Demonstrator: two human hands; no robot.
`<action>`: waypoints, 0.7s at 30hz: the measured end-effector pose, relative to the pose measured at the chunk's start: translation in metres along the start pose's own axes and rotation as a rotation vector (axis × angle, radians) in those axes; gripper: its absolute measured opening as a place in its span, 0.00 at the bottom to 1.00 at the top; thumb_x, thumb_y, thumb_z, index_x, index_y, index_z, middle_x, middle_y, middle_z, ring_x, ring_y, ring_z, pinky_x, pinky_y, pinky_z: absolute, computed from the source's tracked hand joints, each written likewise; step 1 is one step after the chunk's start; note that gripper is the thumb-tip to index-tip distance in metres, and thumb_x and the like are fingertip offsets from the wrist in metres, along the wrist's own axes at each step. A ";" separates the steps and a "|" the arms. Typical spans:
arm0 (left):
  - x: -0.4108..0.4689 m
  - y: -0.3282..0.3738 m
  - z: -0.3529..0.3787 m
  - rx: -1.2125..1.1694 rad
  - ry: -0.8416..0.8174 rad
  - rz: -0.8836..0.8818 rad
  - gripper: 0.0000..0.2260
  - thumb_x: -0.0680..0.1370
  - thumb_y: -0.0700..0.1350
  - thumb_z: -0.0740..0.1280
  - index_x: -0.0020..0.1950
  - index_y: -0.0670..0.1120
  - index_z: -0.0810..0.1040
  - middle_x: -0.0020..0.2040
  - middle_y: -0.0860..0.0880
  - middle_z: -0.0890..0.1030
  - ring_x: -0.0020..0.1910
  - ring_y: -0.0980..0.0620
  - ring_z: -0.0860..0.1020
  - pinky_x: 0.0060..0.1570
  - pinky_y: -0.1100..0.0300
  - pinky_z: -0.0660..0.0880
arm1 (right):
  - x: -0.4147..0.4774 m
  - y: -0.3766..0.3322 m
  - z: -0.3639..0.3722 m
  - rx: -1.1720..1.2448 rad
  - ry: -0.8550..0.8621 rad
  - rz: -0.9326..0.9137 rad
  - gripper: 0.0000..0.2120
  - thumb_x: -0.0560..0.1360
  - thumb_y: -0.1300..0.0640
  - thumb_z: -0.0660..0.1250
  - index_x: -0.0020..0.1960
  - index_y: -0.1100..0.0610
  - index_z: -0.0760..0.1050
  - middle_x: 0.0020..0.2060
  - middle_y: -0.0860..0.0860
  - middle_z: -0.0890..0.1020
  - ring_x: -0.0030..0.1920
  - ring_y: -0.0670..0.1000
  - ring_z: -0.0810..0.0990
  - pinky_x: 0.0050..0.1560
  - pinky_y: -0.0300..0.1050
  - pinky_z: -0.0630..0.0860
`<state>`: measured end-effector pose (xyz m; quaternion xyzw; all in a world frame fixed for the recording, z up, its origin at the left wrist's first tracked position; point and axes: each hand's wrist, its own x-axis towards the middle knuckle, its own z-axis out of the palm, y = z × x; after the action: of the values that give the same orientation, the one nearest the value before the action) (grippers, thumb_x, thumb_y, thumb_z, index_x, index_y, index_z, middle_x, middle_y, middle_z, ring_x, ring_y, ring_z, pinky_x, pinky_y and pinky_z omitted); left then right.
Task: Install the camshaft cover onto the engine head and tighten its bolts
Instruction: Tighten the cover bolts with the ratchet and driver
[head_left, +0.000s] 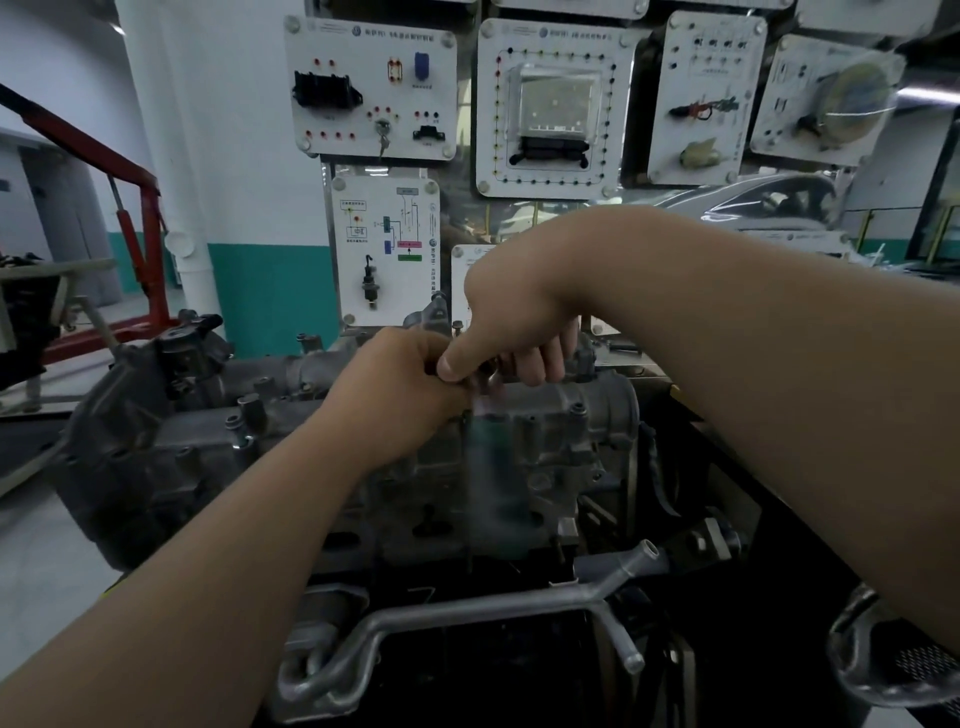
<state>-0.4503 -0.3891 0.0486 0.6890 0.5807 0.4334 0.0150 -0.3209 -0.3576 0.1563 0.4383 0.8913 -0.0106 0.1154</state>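
Fingers (535, 364) of the left hand (400, 387) and right hand (519, 312) curl round the top of a blurred green-handled tool (491, 467) above the cover (545, 410), which sits on the head (566, 462), so a crooked seat on the hidden bolt could let it slip and round that bolt.

Cover (545, 415) dull grey cast metal, rough-grained; tool (488, 384) head bright metal, handle too blurred to tell; pipe (467, 613) smooth satin metal; panels (371, 88) glossy white plastic; hoist (143, 208) red-painted metal.
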 end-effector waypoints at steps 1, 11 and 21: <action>0.000 0.000 0.000 -0.024 -0.030 0.004 0.06 0.71 0.46 0.72 0.34 0.50 0.79 0.29 0.52 0.80 0.24 0.59 0.74 0.26 0.64 0.75 | -0.001 0.001 -0.001 -0.065 0.052 -0.038 0.19 0.75 0.39 0.65 0.36 0.54 0.78 0.28 0.48 0.83 0.30 0.47 0.83 0.34 0.40 0.75; 0.000 -0.008 0.000 0.094 -0.042 0.030 0.11 0.73 0.59 0.66 0.35 0.55 0.75 0.29 0.59 0.78 0.26 0.61 0.73 0.28 0.61 0.68 | 0.005 0.008 0.011 -0.163 0.324 -0.101 0.23 0.74 0.36 0.64 0.33 0.54 0.74 0.27 0.48 0.76 0.29 0.48 0.75 0.29 0.42 0.65; -0.001 -0.004 -0.001 0.049 0.019 -0.043 0.11 0.69 0.57 0.70 0.32 0.52 0.76 0.29 0.56 0.79 0.25 0.61 0.73 0.29 0.59 0.71 | 0.010 -0.009 0.006 -0.152 0.327 -0.092 0.22 0.71 0.36 0.67 0.32 0.54 0.74 0.22 0.47 0.79 0.28 0.49 0.82 0.30 0.42 0.69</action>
<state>-0.4542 -0.3890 0.0467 0.6723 0.6060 0.4251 0.0022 -0.3326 -0.3560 0.1478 0.3830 0.9156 0.1227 0.0012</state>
